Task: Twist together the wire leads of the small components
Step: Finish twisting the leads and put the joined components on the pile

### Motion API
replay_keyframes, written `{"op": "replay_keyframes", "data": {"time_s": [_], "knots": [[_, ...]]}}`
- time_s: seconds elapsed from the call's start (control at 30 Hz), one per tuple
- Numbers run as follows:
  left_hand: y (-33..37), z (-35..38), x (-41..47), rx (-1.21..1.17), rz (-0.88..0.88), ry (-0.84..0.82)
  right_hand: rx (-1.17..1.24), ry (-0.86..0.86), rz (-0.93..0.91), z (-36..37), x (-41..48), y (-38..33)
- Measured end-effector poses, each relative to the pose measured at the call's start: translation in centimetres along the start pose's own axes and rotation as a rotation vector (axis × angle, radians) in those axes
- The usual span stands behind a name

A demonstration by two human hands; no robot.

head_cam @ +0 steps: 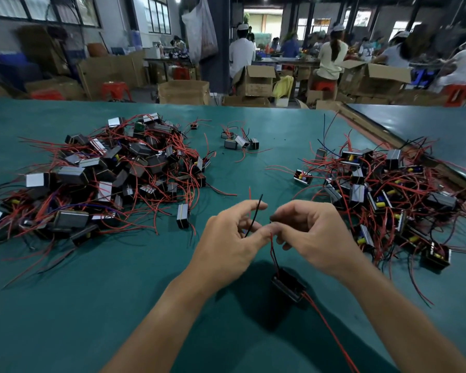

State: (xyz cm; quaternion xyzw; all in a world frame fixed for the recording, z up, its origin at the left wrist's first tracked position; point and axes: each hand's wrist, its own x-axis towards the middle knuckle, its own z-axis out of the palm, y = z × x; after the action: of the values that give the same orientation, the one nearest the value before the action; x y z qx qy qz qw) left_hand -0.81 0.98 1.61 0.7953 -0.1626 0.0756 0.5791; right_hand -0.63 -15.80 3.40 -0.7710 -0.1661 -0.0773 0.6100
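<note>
Pinching leads [274, 254], fingers [285, 211] above, component [288, 288] hanging below

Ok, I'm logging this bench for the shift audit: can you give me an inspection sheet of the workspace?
Surface: green mat over the table.
Job's things: one component below the hands; left pile and right pile of wired components.
Clutter: small group of loose components mid-table.
Grippers: left hand pinches the black lead; right hand pinches the lead pair rising from the component.
Cables: red lead trails toward the near edge.
Surroundings: cardboard boxes, seated workers, red stool.
</note>
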Motion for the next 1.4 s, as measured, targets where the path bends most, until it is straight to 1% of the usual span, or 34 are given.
{"op": "replay_keyframes", "data": {"time_s": [0.13, 0.27, 0.37, 0.47, 0.7, 0.83, 0.9, 1.07, 1.27, 1.4], "knots": [[0.2, -0.3, -0.2, 0.089, 0.029, -0.005, -0.016, -0.032, 0.0, 0.0, 0.0, 0.1], [0.1, -0.6, -0.4, 0.255, 0.055, -0.075, 0.025, -0.018, 0.019, -0.1, -0.1, 0.2], [0.0, -0.8, -0.5, 0.29, 0.101, -0.093, 0.024, -0.003, 0.004, -0.4, -0.1, 0.2], [0.1, -0.8, -0.5, 0.317, 0.167, -0.066, 0.003, 0.0, -0.006, -0.4, 0.0, 0.2], [-0.3, -0.2, -0.4, 0.272, 0.149, 0.018, -0.037, 0.02, -0.039, -0.5, 0.0, 0.0], [0.2, -0.2, -0.5, 0.296, 0.207, 0.112, -0.036, 0.014, -0.03, -0.4, 0.1, -0.2], [0.4, -0.3, -0.6, 0.288, 0.231, 0.124, -0.021, 0.002, -0.021, -0.4, 0.0, -0.2], [0.8, -0.2, -0.7, 0.251, 0.213, 0.125, 0.018, -0.019, 0.0, -0.4, -0.1, -0.4], [1.0, -0.1, -0.7, 0.271, 0.229, 0.129, 0.101, -0.016, 0.128, -0.3, 0.1, -0.5], [1.1, -0.2, -0.7, 0.249, 0.245, 0.112, 0.158, -0.067, 0.223, -0.7, 0.0, -0.7]]}}
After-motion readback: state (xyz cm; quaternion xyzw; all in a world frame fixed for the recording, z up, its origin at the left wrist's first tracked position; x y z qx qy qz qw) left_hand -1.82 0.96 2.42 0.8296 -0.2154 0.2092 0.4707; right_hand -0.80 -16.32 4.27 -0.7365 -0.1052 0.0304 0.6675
